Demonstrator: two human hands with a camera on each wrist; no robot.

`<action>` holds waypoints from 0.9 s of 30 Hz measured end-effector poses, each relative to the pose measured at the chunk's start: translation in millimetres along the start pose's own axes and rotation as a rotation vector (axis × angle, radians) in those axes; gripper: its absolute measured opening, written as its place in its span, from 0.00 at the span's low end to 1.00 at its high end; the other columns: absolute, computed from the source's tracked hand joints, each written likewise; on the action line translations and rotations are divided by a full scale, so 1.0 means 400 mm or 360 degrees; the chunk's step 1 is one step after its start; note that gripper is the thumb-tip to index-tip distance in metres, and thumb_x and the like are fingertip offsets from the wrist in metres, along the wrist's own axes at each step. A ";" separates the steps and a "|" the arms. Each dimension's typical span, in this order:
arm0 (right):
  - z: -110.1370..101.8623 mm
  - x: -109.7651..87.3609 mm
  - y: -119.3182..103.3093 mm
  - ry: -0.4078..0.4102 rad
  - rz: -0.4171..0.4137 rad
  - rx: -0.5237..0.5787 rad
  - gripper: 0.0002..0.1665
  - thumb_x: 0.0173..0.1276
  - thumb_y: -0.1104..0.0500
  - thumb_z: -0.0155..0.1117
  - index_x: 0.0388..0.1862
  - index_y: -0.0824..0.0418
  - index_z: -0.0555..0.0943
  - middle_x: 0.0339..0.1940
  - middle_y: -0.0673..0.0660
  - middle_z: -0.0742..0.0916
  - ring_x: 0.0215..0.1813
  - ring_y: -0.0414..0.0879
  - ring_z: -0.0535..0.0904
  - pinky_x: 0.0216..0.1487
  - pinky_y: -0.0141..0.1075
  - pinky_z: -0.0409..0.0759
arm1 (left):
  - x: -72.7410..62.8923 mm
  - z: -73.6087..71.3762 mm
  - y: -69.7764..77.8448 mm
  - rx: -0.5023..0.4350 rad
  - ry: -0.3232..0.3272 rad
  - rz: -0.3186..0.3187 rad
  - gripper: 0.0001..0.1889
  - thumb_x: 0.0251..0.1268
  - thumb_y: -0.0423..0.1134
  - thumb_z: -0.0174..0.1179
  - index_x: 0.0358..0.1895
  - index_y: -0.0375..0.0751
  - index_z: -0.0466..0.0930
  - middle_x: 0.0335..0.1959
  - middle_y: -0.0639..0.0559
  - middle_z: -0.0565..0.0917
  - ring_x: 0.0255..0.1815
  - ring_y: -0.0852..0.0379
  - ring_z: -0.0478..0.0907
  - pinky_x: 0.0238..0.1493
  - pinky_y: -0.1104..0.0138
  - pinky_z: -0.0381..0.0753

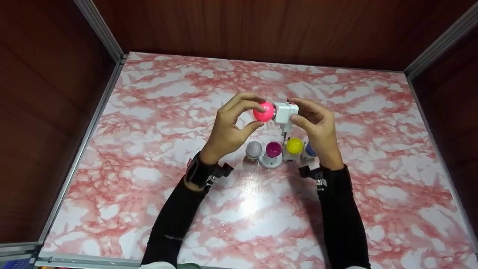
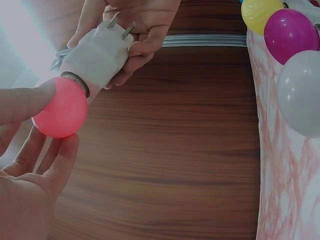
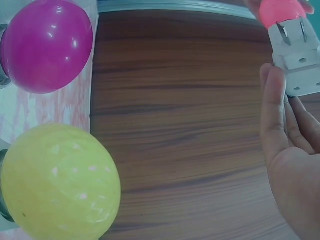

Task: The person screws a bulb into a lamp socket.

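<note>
My left hand holds a round pinkish-red light bulb between thumb and fingers. Its metal base sits in the mouth of a white plug-in lamp socket, which my right hand grips from the other side. Bulb and socket are held sideways above the table. Two flat metal prongs stick out of the socket's side in the left wrist view. From the right wrist camera, the socket partly covers the bulb.
Just nearer than the hands stand a white bulb, a magenta bulb on a round white base, a yellow bulb and a blue bulb partly behind the right wrist. Brown wood-look panels enclose the red-and-white marbled table.
</note>
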State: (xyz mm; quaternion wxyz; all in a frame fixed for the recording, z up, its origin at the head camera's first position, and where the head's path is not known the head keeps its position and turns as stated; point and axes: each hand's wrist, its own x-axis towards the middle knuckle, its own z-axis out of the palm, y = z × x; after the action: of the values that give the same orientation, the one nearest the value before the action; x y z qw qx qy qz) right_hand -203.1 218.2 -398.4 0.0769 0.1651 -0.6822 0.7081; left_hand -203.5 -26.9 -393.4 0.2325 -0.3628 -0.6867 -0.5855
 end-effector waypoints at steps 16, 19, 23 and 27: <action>0.005 -0.003 0.001 0.0051 -0.0051 0.0026 0.23 0.71 0.70 0.70 0.65 0.68 0.84 0.56 0.54 0.93 0.54 0.44 0.90 0.59 0.31 0.89 | -0.003 -0.002 -0.006 -0.0034 -0.0014 -0.0123 0.25 0.65 0.30 0.74 0.64 0.28 0.82 0.64 0.32 0.80 0.64 0.47 0.85 0.66 0.63 0.90; 0.007 -0.003 0.000 0.0059 -0.0075 0.0040 0.24 0.70 0.70 0.70 0.65 0.69 0.84 0.56 0.54 0.93 0.55 0.44 0.90 0.60 0.33 0.89 | -0.004 -0.002 -0.005 0.0030 -0.0016 -0.0152 0.24 0.67 0.34 0.74 0.63 0.30 0.83 0.63 0.34 0.82 0.61 0.50 0.85 0.60 0.65 0.91; 0.010 -0.002 -0.002 0.0075 -0.0118 0.0060 0.25 0.68 0.72 0.71 0.65 0.69 0.83 0.55 0.53 0.93 0.55 0.44 0.90 0.61 0.33 0.90 | -0.005 -0.002 -0.002 0.0039 -0.0019 -0.0212 0.23 0.68 0.36 0.73 0.64 0.33 0.83 0.62 0.38 0.83 0.56 0.53 0.86 0.53 0.65 0.93; 0.010 -0.003 -0.001 0.0079 -0.0167 0.0064 0.26 0.67 0.72 0.73 0.64 0.69 0.83 0.54 0.53 0.93 0.54 0.44 0.90 0.61 0.33 0.90 | -0.004 0.001 0.005 -0.0027 -0.0005 -0.0279 0.23 0.70 0.37 0.72 0.64 0.32 0.82 0.61 0.38 0.84 0.53 0.52 0.87 0.50 0.64 0.94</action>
State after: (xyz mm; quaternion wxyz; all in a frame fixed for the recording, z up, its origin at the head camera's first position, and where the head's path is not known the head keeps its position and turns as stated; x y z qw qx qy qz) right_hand -201.4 214.3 -398.5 0.1274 0.1847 -0.6560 0.7206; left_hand -201.0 -26.9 -393.5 0.1762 -0.3042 -0.7111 -0.6089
